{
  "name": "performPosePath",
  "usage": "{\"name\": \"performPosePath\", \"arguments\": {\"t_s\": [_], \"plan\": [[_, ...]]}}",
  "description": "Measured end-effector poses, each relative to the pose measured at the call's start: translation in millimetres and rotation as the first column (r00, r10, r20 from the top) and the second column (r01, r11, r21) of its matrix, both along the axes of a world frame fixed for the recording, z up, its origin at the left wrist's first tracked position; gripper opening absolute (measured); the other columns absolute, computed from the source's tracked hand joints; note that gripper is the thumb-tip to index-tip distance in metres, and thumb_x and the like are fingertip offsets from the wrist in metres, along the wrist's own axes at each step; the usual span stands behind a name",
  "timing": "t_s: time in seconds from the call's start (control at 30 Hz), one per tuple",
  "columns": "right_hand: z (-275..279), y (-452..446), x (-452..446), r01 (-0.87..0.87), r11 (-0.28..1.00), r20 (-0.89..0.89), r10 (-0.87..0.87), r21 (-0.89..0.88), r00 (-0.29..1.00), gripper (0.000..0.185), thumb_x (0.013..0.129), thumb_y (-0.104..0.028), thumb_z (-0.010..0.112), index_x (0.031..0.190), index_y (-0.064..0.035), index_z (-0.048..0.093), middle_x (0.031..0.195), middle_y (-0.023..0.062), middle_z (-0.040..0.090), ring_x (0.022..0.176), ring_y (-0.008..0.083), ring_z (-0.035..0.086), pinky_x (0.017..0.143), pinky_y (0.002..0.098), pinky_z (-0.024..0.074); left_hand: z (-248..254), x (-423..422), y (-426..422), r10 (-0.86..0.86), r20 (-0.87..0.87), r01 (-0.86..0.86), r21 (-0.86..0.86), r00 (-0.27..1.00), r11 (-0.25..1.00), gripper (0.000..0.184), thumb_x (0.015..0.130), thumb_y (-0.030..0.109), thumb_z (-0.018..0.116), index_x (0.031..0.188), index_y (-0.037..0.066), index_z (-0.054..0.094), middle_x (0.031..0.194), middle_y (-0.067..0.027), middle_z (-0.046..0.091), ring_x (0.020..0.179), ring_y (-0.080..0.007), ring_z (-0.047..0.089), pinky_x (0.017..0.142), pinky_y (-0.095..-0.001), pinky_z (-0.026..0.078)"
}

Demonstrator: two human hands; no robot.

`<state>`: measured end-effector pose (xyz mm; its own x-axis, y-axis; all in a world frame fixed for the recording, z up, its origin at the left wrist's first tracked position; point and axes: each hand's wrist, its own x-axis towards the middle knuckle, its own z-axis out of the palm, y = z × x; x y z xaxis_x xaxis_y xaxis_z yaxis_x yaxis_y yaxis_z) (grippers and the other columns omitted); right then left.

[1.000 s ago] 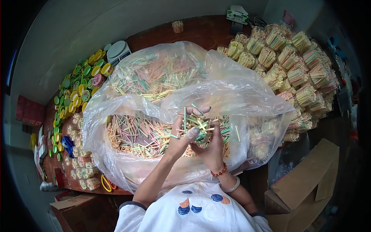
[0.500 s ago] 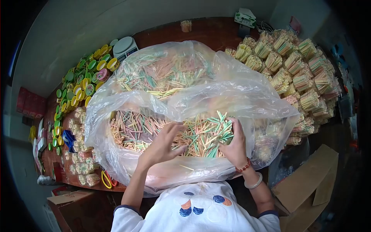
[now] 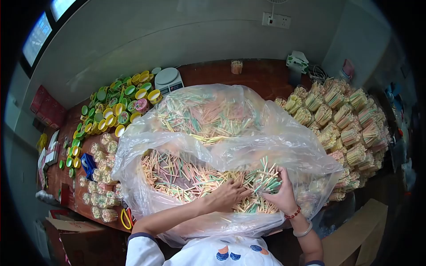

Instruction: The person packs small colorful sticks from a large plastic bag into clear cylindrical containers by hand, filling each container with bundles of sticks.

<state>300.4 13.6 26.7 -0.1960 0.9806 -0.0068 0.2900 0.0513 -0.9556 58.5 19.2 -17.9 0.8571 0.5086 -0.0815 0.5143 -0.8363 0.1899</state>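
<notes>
A large clear plastic bag (image 3: 137, 150) lies open in front of me, with loose pastel paper-like sticks (image 3: 177, 170) in pink, green and yellow inside. My left hand (image 3: 227, 196) rests on the sticks near the bag's middle, palm down, its fingers apart and their tips partly among the sticks. At the bag's right side, my right hand (image 3: 284, 195) curls its thumb and fingers around a bundle of sticks (image 3: 267, 179), mostly green and cream, with their ends fanning upward. Whether a clear cup surrounds this bundle I cannot tell.
Many stick bundles (image 3: 341, 119) are stacked at the right, and more bundles (image 3: 104, 199) stand left of the bag. Green and yellow small tubs (image 3: 108, 119), a white scale (image 3: 168, 80) and scissors (image 3: 126, 218) are on the table. Cardboard (image 3: 355, 232) leans at lower right.
My left hand has moved right and down onto the sticks, closer to the right hand. My right hand still grips its bundle. The camera view has tilted upward, showing more wall.
</notes>
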Motion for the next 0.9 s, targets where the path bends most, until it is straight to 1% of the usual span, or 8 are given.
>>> {"name": "performPosePath", "arguments": {"t_s": [0.1,0.23,0.33,0.47,0.57,0.73,0.8,0.9], "plan": [[1,1,11,-0.035,0.995,-0.153,0.02,-0.097,0.988,0.083,0.066,0.0,0.091,0.135,-0.0035,0.044,0.122,0.0053,0.054,0.116,0.016,0.055,0.103,0.0318,0.0473,-10,-18,-5,0.023,0.061,-0.016,-0.114,0.998,0.993,0.072,0.073,0.029,0.082,0.134,0.005,0.053,0.112,-0.0066,0.071,0.117,-0.0267,0.061,0.1,-0.0426,0.045],[10,4,13,-0.056,0.998,0.082,0.058,-0.028,0.995,0.084,0.066,0.0,0.091,0.136,-0.0049,0.044,0.123,0.0038,0.051,0.119,0.0155,0.053,0.106,0.031,0.0457,11,-37,-14,0.297,0.313,-0.181,-0.351,0.902,0.919,0.049,0.077,0.023,0.081,0.12,0.006,0.065,0.107,-0.0134,0.071,0.107,-0.0334,0.065,0.096,-0.0461,0.048],[-1,6,0,-0.084,0.989,-0.119,0.07,-0.118,0.99,0.08,0.067,0.0,0.09,0.134,-0.0051,0.047,0.124,0.0036,0.052,0.121,0.0147,0.054,0.107,0.0305,0.0457,-5,-38,-25,0.713,0.551,-0.045,-0.777,0.433,0.628,0.04,0.083,0.013,0.078,0.122,0.008,0.068,0.107,-0.01,0.07,0.108,-0.0237,0.067,0.093,-0.0385,0.053],[-15,-8,-36,-0.073,0.996,0.0,0.073,0.043,0.997,0.072,0.07,-0.001,0.088,0.131,-0.0061,0.05,0.123,0.0048,0.057,0.117,0.0159,0.059,0.102,0.0316,0.049,20,-26,-38,0.977,0.191,0.146,-0.968,-0.095,0.204,0.026,0.11,0.025,0.054,0.128,0.007,0.059,0.107,-0.004,0.067,0.096,-0.0124,0.065,0.086,-0.0304,0.056],[-11,-18,-66,0.0,0.999,-0.017,0.001,0.045,1.0,0.068,0.068,-0.006,0.088,0.127,-0.0053,0.054,0.118,0.0109,0.064,0.109,0.0236,0.062,0.095,0.0365,0.0513,34,-17,-33,0.924,0.103,0.35,-0.905,-0.369,0.241,0.027,0.11,0.021,0.053,0.132,0.005,0.057,0.114,-0.0047,0.066,0.1,-0.0141,0.067,0.086,-0.0305,0.058],[-11,-28,-89,0.062,0.989,0.097,-0.075,0.132,0.992,0.071,0.067,-0.008,0.091,0.126,-0.0054,0.054,0.119,0.0114,0.062,0.103,0.0278,0.062,0.092,0.0394,0.0521,66,-8,-28,0.86,0.361,0.213,-0.866,-0.361,0.453,0.023,0.108,0.017,0.058,0.127,0.003,0.058,0.116,-0.0062,0.067,0.102,-0.0142,0.068,0.088,-0.0297,0.057],[-16,-28,-92,0.083,0.979,0.091,-0.101,0.188,0.991,0.072,0.066,-0.007,0.092,0.126,-0.0051,0.053,0.119,0.012,0.062,0.104,0.0291,0.062,0.092,0.0406,0.0521,60,-5,-22,0.771,0.634,-0.087,-0.773,-0.059,0.629,0.018,0.108,0.017,0.057,0.115,0.002,0.065,0.11,-0.0064,0.068,0.09,-0.0161,0.066,0.081,-0.0315,0.055],[-18,-28,-96,0.146,0.942,0.034,-0.164,0.302,0.986,0.072,0.066,-0.009,0.092,0.127,-0.0064,0.054,0.117,0.0111,0.064,0.107,0.0264,0.064,0.092,0.0375,0.0523,38,0,-18,0.786,0.617,-0.092,-0.78,0.047,0.618,0.019,0.104,0.017,0.061,0.112,0.0,0.065,0.116,-0.0099,0.068,0.105,-0.0196,0.061,0.093,-0.0354,0.05]]}}
